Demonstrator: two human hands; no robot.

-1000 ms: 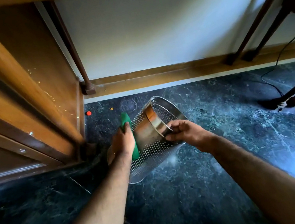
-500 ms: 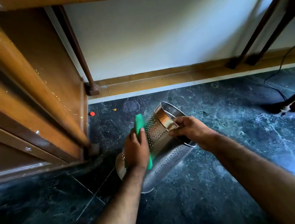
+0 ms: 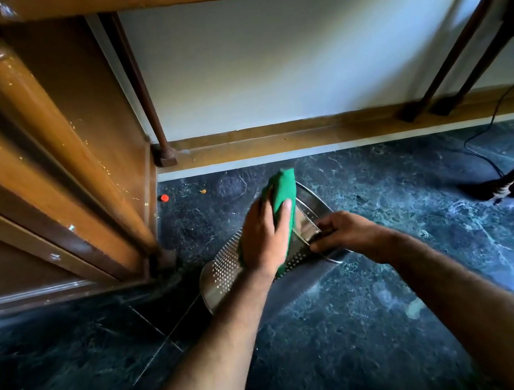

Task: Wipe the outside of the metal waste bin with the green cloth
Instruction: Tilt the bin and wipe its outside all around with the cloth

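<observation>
Left hand [image 3: 264, 237] is pressing the green cloth [image 3: 286, 203] flat against the upper outside wall of the perforated metal waste bin [image 3: 227, 268], fingers extended over the cloth. Right hand [image 3: 345, 234] is gripping the bin's rim. The bin is lying tilted on the dark marble floor [image 3: 373, 328], beside a wooden cabinet [image 3: 39, 163].

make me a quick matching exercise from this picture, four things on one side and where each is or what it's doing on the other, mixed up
1. left hand
2. right hand
3. waste bin
4. red dot

a. tilted on the dark floor
b. presses the green cloth to the bin
c. on the floor by the wooden furniture
d. grips the bin's rim

Pairs: 1-b, 2-d, 3-a, 4-c
</observation>
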